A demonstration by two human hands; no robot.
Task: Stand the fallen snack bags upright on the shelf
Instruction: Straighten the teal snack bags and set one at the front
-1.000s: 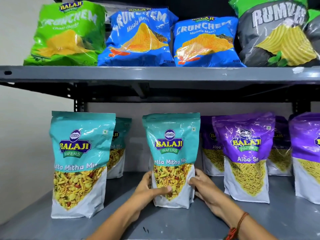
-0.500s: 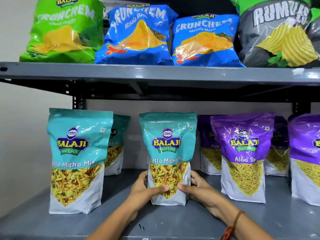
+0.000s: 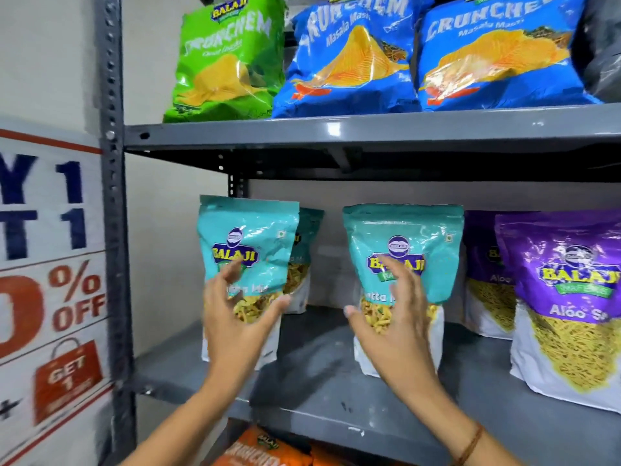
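Note:
Two teal Balaji Khatta Mitha Mix bags stand upright on the grey middle shelf (image 3: 319, 375): the left teal bag (image 3: 252, 237) and the middle teal bag (image 3: 410, 237). A third teal bag (image 3: 302, 264) stands behind the left one. My left hand (image 3: 235, 317) hovers open in front of the left bag, fingers spread. In front of the middle bag, my right hand (image 3: 393, 317) is open too, holding nothing. Purple Aloo Sev bags (image 3: 564, 297) stand upright to the right.
The upper shelf (image 3: 369, 132) carries a green Crunchem bag (image 3: 228, 58) and two blue Crunchem bags (image 3: 349, 58). A perforated grey upright post (image 3: 112, 230) frames the left side, with a sale poster (image 3: 50, 280) beyond it. Orange bags (image 3: 262, 449) lie on the shelf below.
Both hands have let go of the middle teal bag and pulled back, open. My view has backed away and swung left, bringing the post and poster into sight.

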